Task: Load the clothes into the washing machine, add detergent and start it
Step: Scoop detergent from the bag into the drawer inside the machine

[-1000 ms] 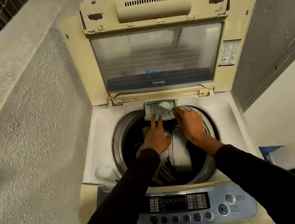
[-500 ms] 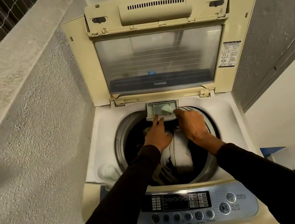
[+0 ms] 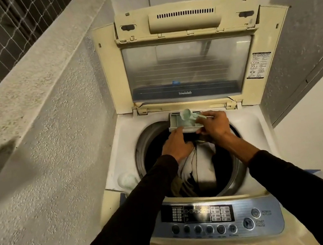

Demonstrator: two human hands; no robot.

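Top-loading washing machine (image 3: 116, 152), lid (image 3: 189, 63) raised, clothes (image 3: 196, 168) in the drum. Detergent drawer (image 3: 174, 123) pulled out at the rear rim. Right hand (image 3: 213, 124) grips a pale green scoop (image 3: 187, 114) over the drawer. Left hand (image 3: 176, 144), fingers straight, touches the drawer's front edge.

On the control panel (image 3: 222, 217) we read "POWER" beside the power button (image 3: 255, 213), and "START PAUSE" beside the start button (image 3: 248, 223). The lid sticker (image 3: 258, 65) is illegible to us.
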